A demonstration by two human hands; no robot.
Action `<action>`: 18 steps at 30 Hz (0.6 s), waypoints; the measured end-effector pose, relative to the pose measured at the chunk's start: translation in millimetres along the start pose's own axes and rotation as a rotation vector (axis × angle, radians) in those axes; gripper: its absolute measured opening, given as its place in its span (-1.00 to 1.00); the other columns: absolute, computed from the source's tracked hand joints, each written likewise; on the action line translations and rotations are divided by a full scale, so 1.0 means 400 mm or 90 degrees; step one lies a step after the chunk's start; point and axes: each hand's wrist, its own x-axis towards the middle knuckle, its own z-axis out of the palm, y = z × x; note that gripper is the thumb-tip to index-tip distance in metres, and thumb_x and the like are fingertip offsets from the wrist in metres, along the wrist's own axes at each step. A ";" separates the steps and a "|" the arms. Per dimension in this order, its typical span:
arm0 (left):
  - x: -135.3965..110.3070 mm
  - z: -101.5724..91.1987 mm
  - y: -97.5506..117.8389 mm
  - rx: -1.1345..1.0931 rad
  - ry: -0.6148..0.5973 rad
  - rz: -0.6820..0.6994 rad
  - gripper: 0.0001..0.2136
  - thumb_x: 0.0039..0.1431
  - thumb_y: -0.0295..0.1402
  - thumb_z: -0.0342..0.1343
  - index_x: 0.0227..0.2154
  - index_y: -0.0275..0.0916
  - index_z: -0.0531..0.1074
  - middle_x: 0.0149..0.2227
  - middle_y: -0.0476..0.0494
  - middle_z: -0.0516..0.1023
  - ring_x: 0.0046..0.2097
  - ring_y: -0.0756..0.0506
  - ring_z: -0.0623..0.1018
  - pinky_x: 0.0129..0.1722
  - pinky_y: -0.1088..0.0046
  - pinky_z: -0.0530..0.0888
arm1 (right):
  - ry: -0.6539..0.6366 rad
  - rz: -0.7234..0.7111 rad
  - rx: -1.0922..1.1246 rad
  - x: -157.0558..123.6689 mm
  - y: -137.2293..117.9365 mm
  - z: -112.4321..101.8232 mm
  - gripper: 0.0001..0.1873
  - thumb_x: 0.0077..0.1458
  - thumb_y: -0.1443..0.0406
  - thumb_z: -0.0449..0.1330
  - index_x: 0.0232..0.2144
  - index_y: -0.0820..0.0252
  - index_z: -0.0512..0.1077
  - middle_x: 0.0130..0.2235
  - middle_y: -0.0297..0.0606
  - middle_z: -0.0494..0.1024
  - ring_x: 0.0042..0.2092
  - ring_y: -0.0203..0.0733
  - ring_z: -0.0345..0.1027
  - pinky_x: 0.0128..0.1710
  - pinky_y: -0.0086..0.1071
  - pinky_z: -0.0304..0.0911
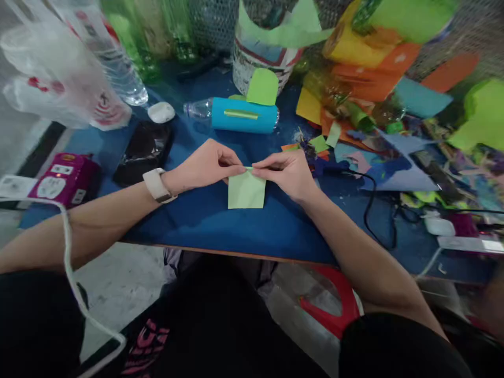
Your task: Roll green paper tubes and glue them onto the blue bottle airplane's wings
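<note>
A small light-green piece of paper (247, 192) hangs between my two hands above the blue table. My left hand (214, 164) pinches its top edge with thumb and fingers. My right hand (289, 170) pinches the same edge just to the right, and the fingertips of both hands nearly meet. A narrow strip along that top edge looks folded, though the fingers partly cover it. Beyond the hands lies a bottle wrapped in blue paper (244, 122), with a thin green strip on its side and a rounded green paper piece (263, 87) standing up from it.
Colourful paper scraps (356, 152) and a black cable (372, 194) cover the right side. A white tub (254, 58) stands at the back. At left are a black phone (145, 149), a white case (161, 112), a purple box (65, 178), a plastic bag (74, 79) and a water bottle (118, 63).
</note>
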 end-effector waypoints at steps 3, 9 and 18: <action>-0.003 0.000 -0.002 -0.006 0.004 -0.002 -0.67 0.30 -0.01 0.48 -0.27 -0.22 0.80 -0.31 -0.21 0.79 -0.34 -0.12 0.72 -0.33 0.39 0.70 | -0.003 0.011 -0.009 0.000 0.002 -0.002 -0.74 0.03 0.04 0.67 -0.31 0.01 0.84 -0.32 -0.19 0.80 -0.32 -0.04 0.68 -0.21 -0.09 0.70; -0.003 0.001 -0.011 0.005 0.013 0.021 -0.75 0.31 -0.10 0.46 -0.21 -0.19 0.82 -0.28 -0.21 0.81 -0.33 -0.11 0.71 -0.31 0.38 0.67 | -0.003 0.018 0.000 0.001 0.007 -0.001 -0.67 -0.03 -0.03 0.69 -0.31 -0.01 0.83 -0.29 -0.21 0.81 -0.28 -0.02 0.70 -0.16 -0.06 0.71; -0.003 0.005 -0.014 0.035 0.084 0.076 -0.76 0.32 -0.14 0.44 -0.22 -0.22 0.82 -0.26 -0.22 0.81 -0.30 -0.13 0.71 -0.33 0.37 0.58 | 0.005 0.004 0.005 0.001 0.006 0.003 -0.64 0.12 -0.09 0.62 -0.22 -0.01 0.84 -0.22 -0.20 0.83 -0.23 -0.05 0.70 -0.20 -0.15 0.65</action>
